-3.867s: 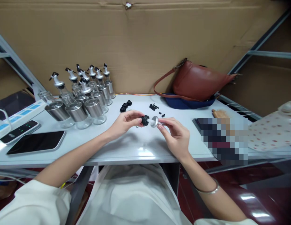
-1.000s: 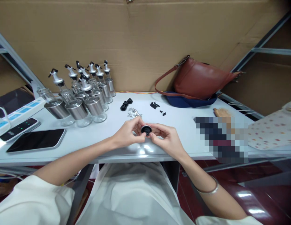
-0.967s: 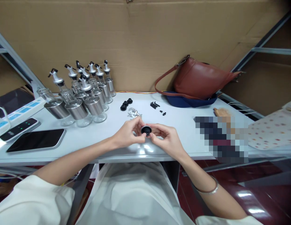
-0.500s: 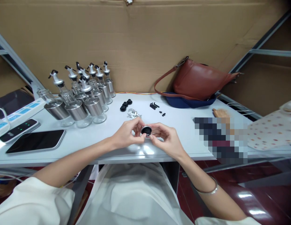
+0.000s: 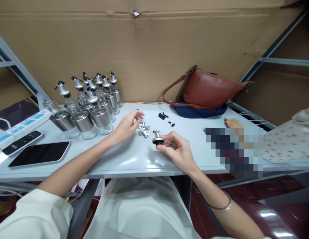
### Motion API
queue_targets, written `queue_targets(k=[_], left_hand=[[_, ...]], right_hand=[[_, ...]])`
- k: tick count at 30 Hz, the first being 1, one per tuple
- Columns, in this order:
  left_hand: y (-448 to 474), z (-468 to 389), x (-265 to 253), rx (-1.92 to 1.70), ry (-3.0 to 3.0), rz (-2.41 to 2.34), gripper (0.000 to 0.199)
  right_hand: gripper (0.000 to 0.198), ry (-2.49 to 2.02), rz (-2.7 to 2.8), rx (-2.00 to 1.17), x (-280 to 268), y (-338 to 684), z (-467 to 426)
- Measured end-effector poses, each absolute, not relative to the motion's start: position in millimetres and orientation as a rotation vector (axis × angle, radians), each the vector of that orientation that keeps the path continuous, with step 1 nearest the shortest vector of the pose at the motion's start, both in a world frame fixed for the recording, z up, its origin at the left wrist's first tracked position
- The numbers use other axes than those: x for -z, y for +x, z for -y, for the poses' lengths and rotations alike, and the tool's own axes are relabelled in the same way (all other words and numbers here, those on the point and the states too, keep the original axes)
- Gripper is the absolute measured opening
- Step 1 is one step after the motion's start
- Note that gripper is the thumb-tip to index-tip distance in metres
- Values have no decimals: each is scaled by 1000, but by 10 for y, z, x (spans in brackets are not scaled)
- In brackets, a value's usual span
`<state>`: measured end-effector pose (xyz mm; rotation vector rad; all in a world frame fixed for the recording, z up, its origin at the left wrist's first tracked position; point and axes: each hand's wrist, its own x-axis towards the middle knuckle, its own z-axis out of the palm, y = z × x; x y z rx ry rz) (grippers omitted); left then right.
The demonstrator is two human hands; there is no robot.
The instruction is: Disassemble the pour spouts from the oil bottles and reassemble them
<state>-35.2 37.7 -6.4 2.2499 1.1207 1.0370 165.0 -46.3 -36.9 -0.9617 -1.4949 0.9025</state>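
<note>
R hand [image 5: 178, 151] pinches a pourer top [image 5: 158, 140] betw. thumb & fingers, from its right side; the pourer is roughly upright, silver spout [image 5: 156, 133] up, black stopper [image 5: 158, 143] underneath, held clear above the white table [image 5: 144, 162]; L hand [image 5: 126, 127] is off to the left & a bit farther back, palm down, fingers bent; can't tell if those fingers are spread or closed on anything, as the tips are small & blurry; a tiny black bit [image 5: 137, 109] shows just past them.

Just left of & behind the grip, right by the L fingertips, a pile of loose silver spouts [image 5: 143, 128] lies on the table; straight back from the grip, a few black levers [image 5: 163, 116] lie tog. in a group; small black pcs [image 5: 171, 124] sit a little nearer & to their right.

Farther out, left of the grip & past the L hand, a cluster of glass bottles w/ metal sleeves [image 5: 102, 117], several topped w/ pourers; nearer & left of those, a dark-screened phone [image 5: 39, 153], a blk device w/ green lights [image 5: 23, 142] & a power strip [image 5: 25, 126]; back right of the grip, a brown bag [image 5: 206, 88] on a navy item [image 5: 199, 112]; far right, a pixelated patch [image 5: 232, 151] & a dotted white bag [image 5: 288, 141]; cardboard [image 5: 144, 49] stands behind it all.
</note>
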Motion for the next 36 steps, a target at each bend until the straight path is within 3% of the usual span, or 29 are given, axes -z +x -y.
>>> queue_targets(k=[9,14,21,36], left_hand=[[-494,-769,182,-535,2737,-1282,41],[-405,-989,96,-425,2752,-1572,38],[-294,-1330,124,-178,2674,-1696,32],[-392,-1386,130,-179,2685,-1740,26]], right_hand=[[24,-932,1490,-960,401,1669,455],[31,-892,1426,-992,380,1684,435],[15,-845,1341,-912,389,1700,406],[14,-829,1250,-932,407,1687,384]])
